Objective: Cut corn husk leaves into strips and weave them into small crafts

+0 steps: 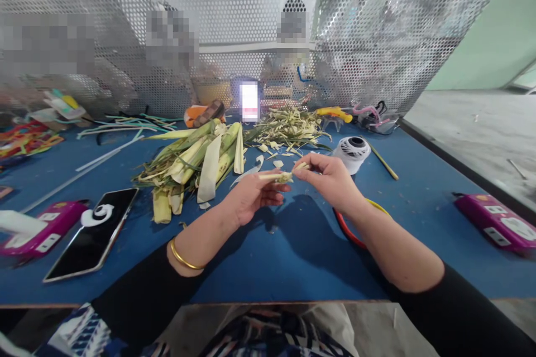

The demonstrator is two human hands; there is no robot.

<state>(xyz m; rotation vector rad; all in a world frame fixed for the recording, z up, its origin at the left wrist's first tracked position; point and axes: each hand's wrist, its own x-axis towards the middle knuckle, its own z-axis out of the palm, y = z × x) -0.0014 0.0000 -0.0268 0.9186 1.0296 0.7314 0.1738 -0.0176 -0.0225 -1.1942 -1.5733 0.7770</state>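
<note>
A small pale piece of plant husk [281, 177] spans the gap between my two hands, above the middle of the blue table [268, 268]. My left hand [253, 196] holds its left part, palm partly turned up and fingers curled. With thumb and forefinger pinched, my right hand [326, 177] grips the right end. Just beyond my left hand lies a heap of green and pale corn husks [201, 156]. A pile of thin shredded strips [288, 128] sits farther back. Next to my right hand stands a spool of white thread [352, 153].
A dark phone [94, 234] and a magenta device [54, 228] lie at left; another magenta device [498, 222] is at right. A red and yellow ring [349, 231] lies under my right forearm. A lit screen [250, 101] stands before the perforated metal panel [234, 5].
</note>
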